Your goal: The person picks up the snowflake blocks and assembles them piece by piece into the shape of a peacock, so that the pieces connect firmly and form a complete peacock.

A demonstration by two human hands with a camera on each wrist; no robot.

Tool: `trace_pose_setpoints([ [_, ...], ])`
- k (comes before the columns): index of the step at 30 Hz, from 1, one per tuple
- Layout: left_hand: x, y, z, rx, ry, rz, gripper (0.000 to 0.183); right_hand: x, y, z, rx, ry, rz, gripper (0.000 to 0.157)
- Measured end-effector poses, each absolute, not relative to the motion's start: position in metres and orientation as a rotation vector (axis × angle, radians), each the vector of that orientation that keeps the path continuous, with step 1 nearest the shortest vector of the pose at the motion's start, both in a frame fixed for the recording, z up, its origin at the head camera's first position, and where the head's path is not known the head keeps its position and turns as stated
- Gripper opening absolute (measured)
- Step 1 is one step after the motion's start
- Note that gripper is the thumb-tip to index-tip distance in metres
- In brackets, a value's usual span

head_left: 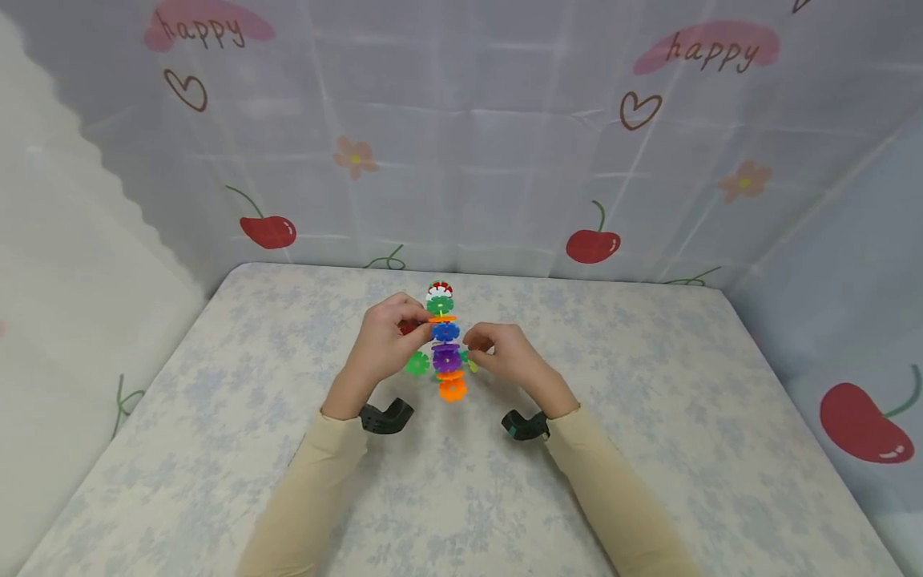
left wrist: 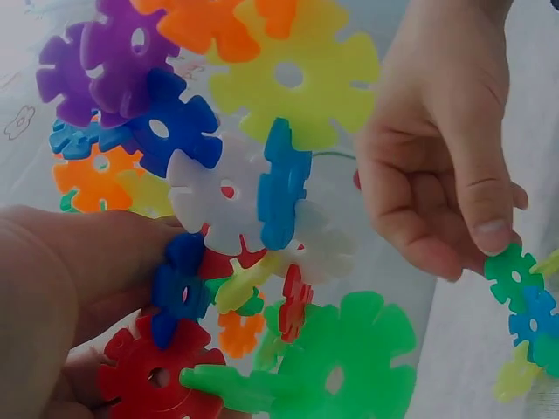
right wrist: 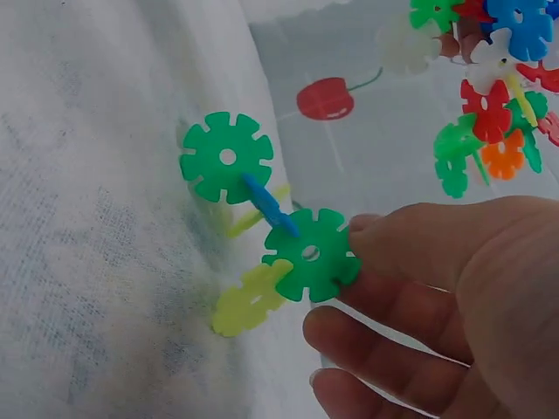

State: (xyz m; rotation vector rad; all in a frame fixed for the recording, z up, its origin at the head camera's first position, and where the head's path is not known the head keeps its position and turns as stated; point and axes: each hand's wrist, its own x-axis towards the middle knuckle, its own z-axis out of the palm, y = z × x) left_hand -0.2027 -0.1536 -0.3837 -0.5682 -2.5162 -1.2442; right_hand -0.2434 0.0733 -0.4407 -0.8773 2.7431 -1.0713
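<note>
A tall cluster of interlocking plastic discs (head_left: 447,360) in many colours stands between the two hands over the table. My left hand (head_left: 382,340) grips it from the left side; in the left wrist view the thumb and fingers lie around a blue disc (left wrist: 182,272) and a red disc (left wrist: 131,384). On the right, my right hand (head_left: 508,353) pinches a small separate chain of discs between thumb and forefinger. The right wrist view shows this chain with a green disc (right wrist: 327,272) at the fingertips, a blue one, yellow ones and another green disc (right wrist: 210,170).
The table (head_left: 649,417) has a pale cloth with a blue floral pattern. Behind it hangs a white curtain (head_left: 461,160) printed with cherries, hearts and flowers. A dark camera mount sits on each wrist.
</note>
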Motion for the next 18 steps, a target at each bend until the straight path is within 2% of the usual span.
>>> trace_pose_setpoints([
  [3, -0.202, -0.154, -0.382, -0.576, -2.520, -1.246, 0.009, -0.242, 0.071, -0.444, -0.892, 2.774, -1.059, 0.007],
  [9, -0.203, -0.156, -0.380, -0.590, -2.545, -1.251, 0.010, -0.239, 0.068, -0.444, -0.992, 2.855, -0.937, 0.007],
  [15, -0.202, -0.156, -0.381, -0.590, -2.564, -1.260, 0.010, -0.233, 0.073, -0.431, -0.926, 2.784, -0.881, 0.026],
  [18, -0.202, -0.155, -0.381, -0.586, -2.567, -1.269, 0.010, -0.230, 0.080, -0.422, -0.823, 2.702, -0.932, 0.028],
])
